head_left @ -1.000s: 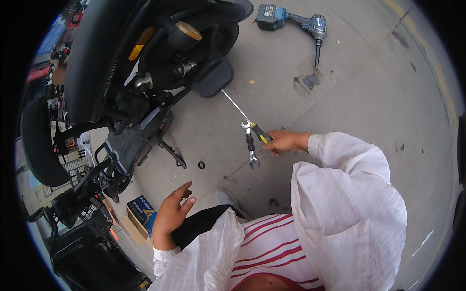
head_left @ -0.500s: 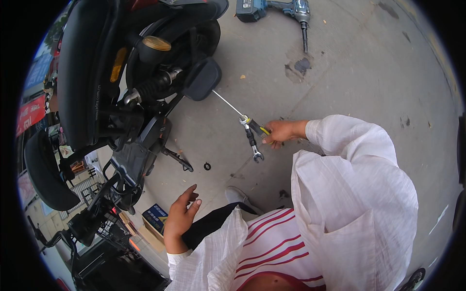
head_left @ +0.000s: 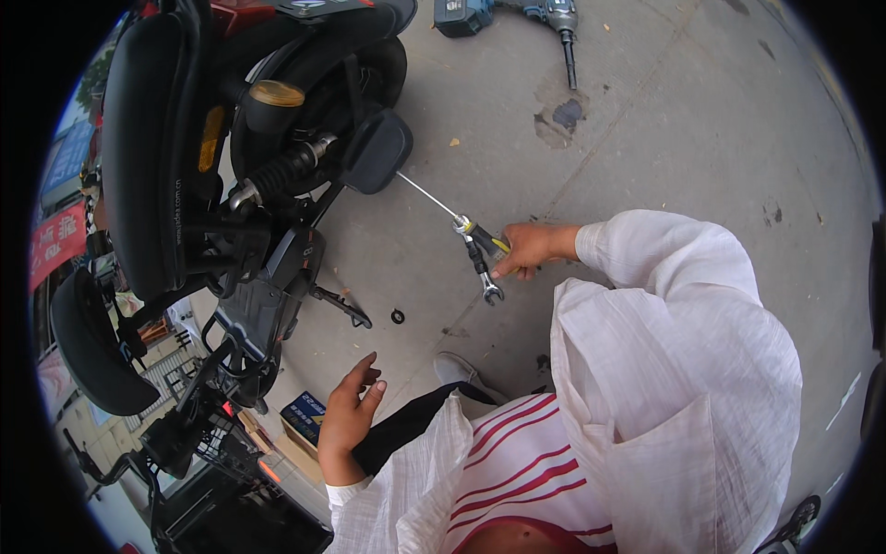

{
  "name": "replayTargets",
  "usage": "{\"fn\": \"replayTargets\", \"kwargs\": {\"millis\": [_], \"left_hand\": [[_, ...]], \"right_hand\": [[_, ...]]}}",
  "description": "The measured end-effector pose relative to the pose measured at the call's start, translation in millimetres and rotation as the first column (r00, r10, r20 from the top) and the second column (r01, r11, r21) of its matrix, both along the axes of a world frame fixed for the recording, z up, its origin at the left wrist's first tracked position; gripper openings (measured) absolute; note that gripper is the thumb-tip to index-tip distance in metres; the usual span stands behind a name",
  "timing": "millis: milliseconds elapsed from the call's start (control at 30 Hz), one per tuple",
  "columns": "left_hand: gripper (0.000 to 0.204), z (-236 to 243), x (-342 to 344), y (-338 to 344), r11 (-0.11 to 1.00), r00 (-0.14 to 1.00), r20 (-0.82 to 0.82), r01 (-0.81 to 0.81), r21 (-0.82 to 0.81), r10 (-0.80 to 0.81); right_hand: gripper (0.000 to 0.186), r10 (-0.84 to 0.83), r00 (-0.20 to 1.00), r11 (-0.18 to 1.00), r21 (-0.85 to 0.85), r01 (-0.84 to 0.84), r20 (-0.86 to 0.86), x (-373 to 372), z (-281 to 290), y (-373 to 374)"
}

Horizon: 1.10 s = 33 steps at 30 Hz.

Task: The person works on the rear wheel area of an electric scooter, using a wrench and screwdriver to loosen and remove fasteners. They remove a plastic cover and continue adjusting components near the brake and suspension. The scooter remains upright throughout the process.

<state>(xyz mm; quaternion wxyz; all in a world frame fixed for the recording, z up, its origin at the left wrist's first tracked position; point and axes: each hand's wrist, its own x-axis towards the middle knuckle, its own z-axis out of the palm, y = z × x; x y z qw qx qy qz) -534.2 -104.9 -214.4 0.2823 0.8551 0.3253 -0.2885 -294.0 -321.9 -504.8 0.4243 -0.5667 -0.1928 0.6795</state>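
My right hand (head_left: 530,250) reaches down to the ground, its fingers closed at the end of the grey and yellow handle of a screwdriver (head_left: 486,238). The long thin shaft of that screwdriver points up and left toward the scooter. Beside and partly under its handle lies a wrench (head_left: 480,265) with a dark middle and a silver open jaw, close to my right thumb. My left hand (head_left: 348,413) hangs free at the lower left, holding nothing, with the index finger stretched out and the thumb apart.
A black electric scooter (head_left: 138,148) fills the left side, its rear wheel and footrest nearest the tools. A small black ring (head_left: 398,316) lies on the concrete. A blue cordless impact wrench (head_left: 554,17) rests at the top. A box (head_left: 303,420) stands left of my left hand.
My right hand has moved slightly left, closer over the screwdriver handle and wrench. The whole view has shifted a little; my left hand keeps its pose.
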Motion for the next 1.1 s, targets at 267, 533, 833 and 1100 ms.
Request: {"fn": "replayTargets", "kwargs": {"millis": [267, 533, 833, 1100], "left_hand": [[0.051, -1.6, 0.8, 0.3, 1.0, 1.0, 0.005, 0.022, -0.002, -0.022], [0.051, -0.9, 1.8, -1.0, 1.0, 1.0, 0.01, 0.025, -0.006, -0.025], [0.05, 2.0, 0.3, -3.0, 0.999, 1.0, 0.003, 0.027, 0.017, -0.027], [0.051, 0.3, -1.0, -2.5, 0.999, 0.999, 0.026, 0.033, 0.005, -0.033]], "right_hand": [[0.043, -0.034, 0.975, 0.996, 0.075, 0.052, -0.219, -3.4, -17.3, -0.3], [0.039, -0.043, 0.984, 0.997, 0.048, 0.052, -0.171, -7.3, -20.0, -0.2], [0.038, -0.025, 0.996, 0.999, -0.037, 0.028, 0.089, -9.3, -15.0, 4.5], [0.038, 0.017, 0.998, 1.0, 0.0, -0.017, 0.064, -5.3, -0.9, 2.3]]}}
